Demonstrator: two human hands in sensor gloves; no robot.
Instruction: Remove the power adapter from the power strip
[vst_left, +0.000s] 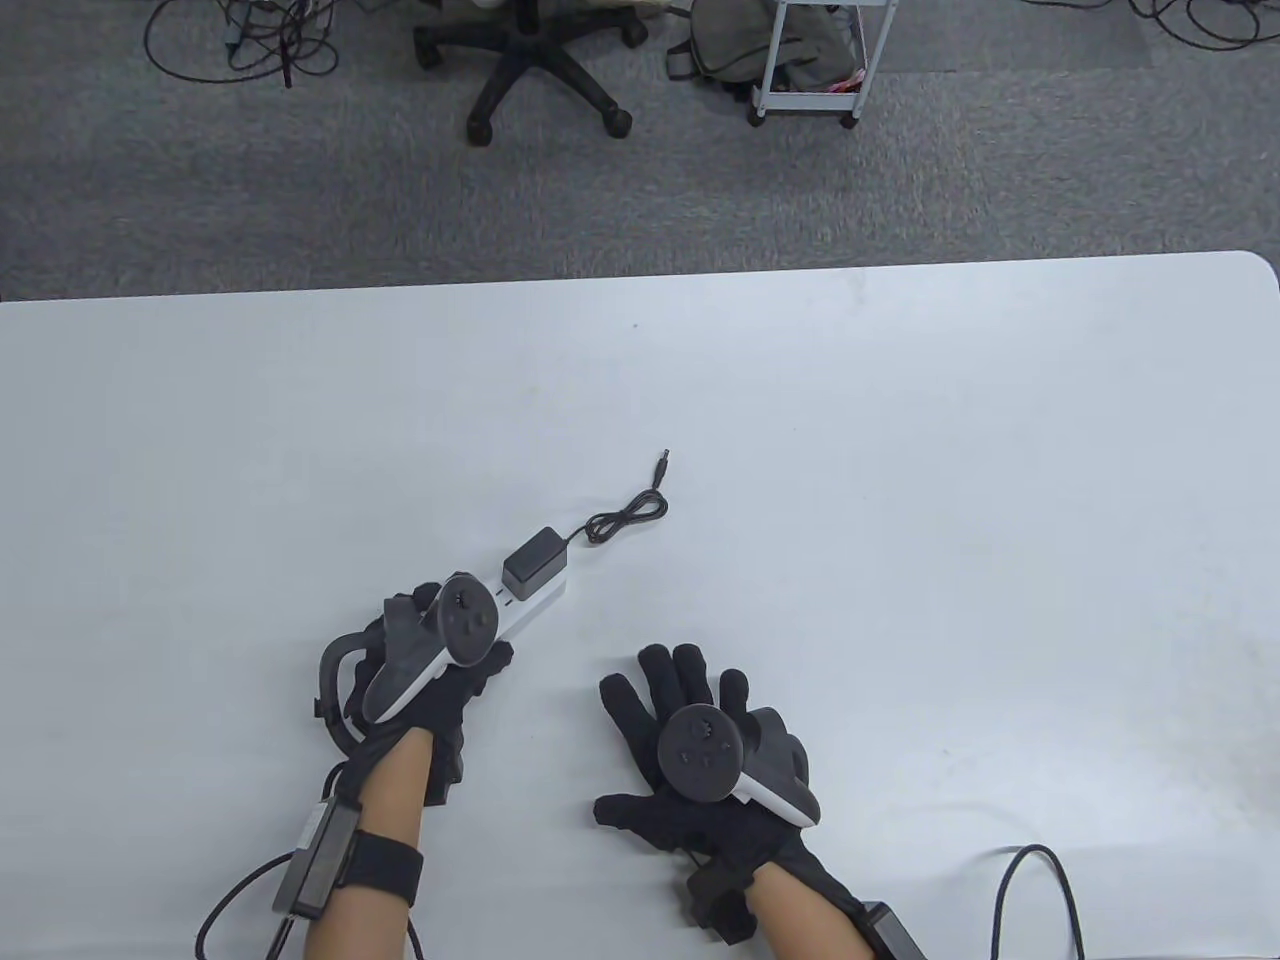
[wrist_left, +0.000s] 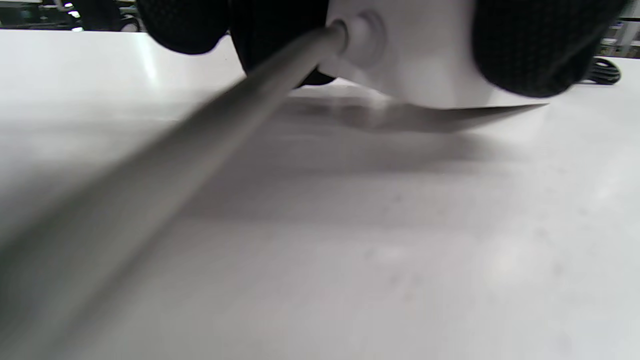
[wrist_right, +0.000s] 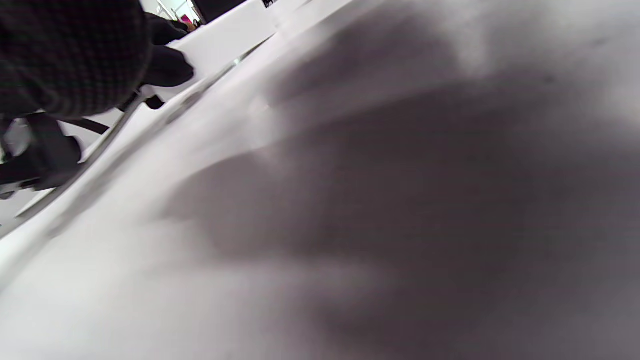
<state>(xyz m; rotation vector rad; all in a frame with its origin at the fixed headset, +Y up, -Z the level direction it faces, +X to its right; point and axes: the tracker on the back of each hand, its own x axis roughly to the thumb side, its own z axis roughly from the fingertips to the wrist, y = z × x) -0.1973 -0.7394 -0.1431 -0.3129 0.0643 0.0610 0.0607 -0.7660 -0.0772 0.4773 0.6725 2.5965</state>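
A white power strip (vst_left: 537, 603) lies slanted on the white table (vst_left: 900, 450). A black power adapter (vst_left: 535, 566) is plugged into its far end. The adapter's thin black cable (vst_left: 625, 515) coils beyond it and ends in a barrel plug (vst_left: 662, 466). My left hand (vst_left: 478, 678) grips the strip's near end. In the left wrist view gloved fingers (wrist_left: 530, 50) wrap both sides of the strip's end (wrist_left: 415, 60), where its grey cord (wrist_left: 280, 85) comes out. My right hand (vst_left: 640, 740) is open with fingers spread, palm down, to the right of the strip and apart from it.
The table's far edge (vst_left: 640, 282) borders grey carpet with an office chair (vst_left: 540, 60) and a white cart (vst_left: 815, 60). A black cable loop (vst_left: 1040, 880) lies near the front right edge.
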